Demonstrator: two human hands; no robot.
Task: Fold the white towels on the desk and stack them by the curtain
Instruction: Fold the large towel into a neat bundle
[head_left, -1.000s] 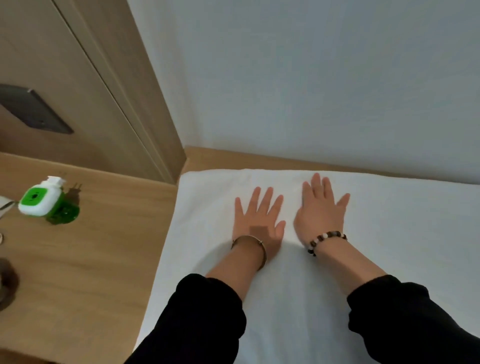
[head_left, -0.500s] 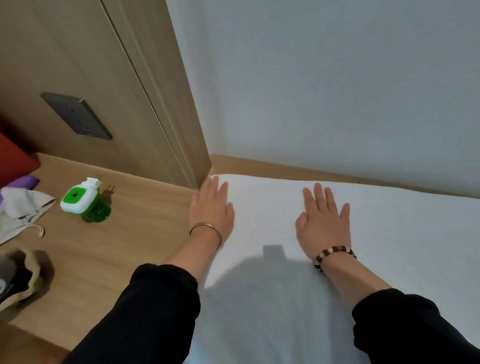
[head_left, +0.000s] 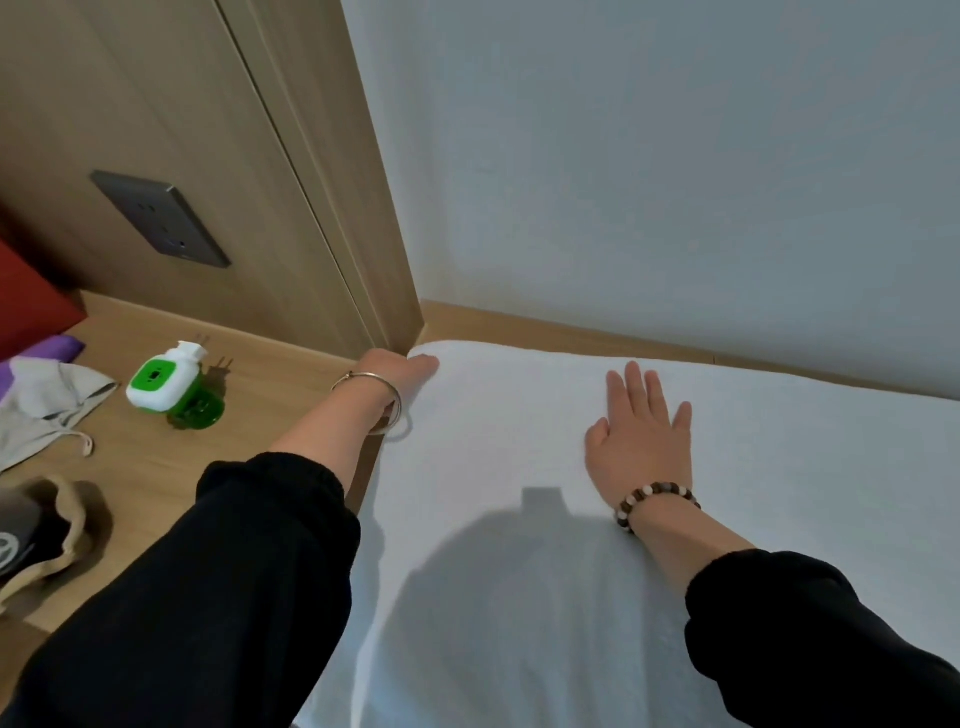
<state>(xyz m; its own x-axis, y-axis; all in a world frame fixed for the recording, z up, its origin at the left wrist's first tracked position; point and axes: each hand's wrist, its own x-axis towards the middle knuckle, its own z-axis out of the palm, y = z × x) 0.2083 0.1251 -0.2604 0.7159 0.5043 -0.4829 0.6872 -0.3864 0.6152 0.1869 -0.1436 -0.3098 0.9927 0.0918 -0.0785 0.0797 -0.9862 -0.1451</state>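
A white towel (head_left: 519, 519) lies spread flat over the wooden desk (head_left: 249, 395), reaching to the white wall. My left hand (head_left: 392, 376) is at the towel's far left corner, beside the wooden panel, and its fingers curl round the towel's edge there. My right hand (head_left: 641, 441) rests flat on the towel's middle with its fingers straight and spread. Both arms wear black sleeves, with a metal bangle on the left wrist and a bead bracelet on the right.
A green and white plug-in device (head_left: 166, 384) stands on the desk left of the towel. Further left lie a grey cloth (head_left: 47, 405), a beige pouch (head_left: 41, 535) and a red object (head_left: 26, 306). A dark wall socket (head_left: 161, 218) sits in the wooden panel (head_left: 311, 182).
My left hand slid from the towel's middle out to its far left corner and took hold of the edge. My right hand stayed flat in place. The view turned left.
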